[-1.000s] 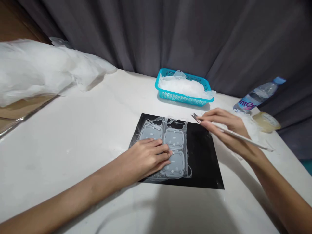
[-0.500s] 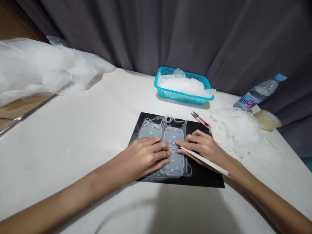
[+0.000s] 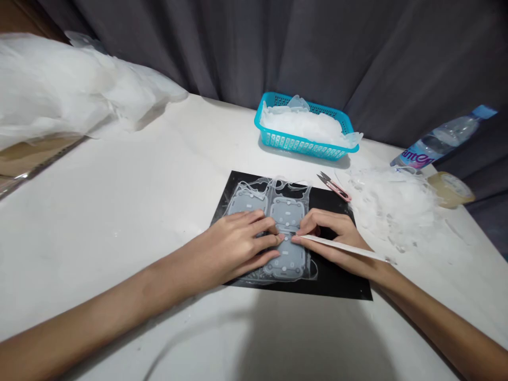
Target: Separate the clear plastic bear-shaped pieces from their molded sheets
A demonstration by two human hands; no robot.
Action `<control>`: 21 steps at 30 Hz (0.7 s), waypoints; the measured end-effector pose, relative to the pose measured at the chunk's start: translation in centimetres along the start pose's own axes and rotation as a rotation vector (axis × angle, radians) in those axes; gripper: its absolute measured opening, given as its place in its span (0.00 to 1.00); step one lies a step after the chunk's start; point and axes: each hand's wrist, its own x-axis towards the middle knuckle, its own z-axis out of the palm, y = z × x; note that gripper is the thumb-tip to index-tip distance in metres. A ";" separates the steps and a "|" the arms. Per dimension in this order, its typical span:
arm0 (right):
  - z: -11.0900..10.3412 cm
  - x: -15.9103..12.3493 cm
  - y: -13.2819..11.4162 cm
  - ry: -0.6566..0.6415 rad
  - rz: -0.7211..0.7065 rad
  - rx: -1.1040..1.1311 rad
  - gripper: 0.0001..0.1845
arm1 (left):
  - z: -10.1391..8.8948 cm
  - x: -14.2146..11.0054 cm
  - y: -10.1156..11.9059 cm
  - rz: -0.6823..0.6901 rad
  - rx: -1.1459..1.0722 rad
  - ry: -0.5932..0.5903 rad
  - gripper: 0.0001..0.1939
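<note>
My left hand (image 3: 248,241) lies flat, fingers stretched out, over the left part of a translucent molded sheet (image 3: 286,209) with rounded rectangular panels and ragged clear edges. The sheet rests on a black mat (image 3: 337,283). From the right, my right hand (image 3: 337,235) pinches a slim white pen-like tool (image 3: 345,246). Its tip is hidden at the fingertips, by the seam between two panels; I cannot tell whether it touches the sheet. Thread snips (image 3: 335,188) with pinkish handles lie across the mat's upper right edge, beyond my right hand.
A turquoise basket (image 3: 305,145) holding white translucent pieces stands at the back. Clear scraps (image 3: 397,206) are heaped on the right, near a tape roll (image 3: 452,189) and a tilted water bottle (image 3: 444,140). A big white plastic bag (image 3: 79,92) lies at the left.
My right hand has let go of the snips at the mat's top edge and moved left and down to the sheet, keeping the white tool. The left hand stays on the sheet.
</note>
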 end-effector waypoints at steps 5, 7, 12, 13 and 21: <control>-0.4 0.1 0.2 -0.037 0.008 0.002 0.08 | 0.2 0.1 0.1 0.011 0.015 0.005 0.13; -0.4 0.0 0.4 -0.036 -0.013 -0.014 0.07 | 0.2 0.1 0.1 0.015 0.040 -0.009 0.14; -0.1 -0.3 0.8 -0.042 -0.097 -0.050 0.06 | 0.1 0.0 0.1 0.018 0.044 -0.006 0.15; 0.0 -0.4 0.8 -0.044 -0.109 -0.059 0.06 | 0.1 0.0 0.1 0.017 0.038 -0.007 0.14; 0.5 -0.7 0.9 -0.023 -0.278 -0.283 0.04 | 0.1 0.0 0.0 0.025 0.041 -0.019 0.15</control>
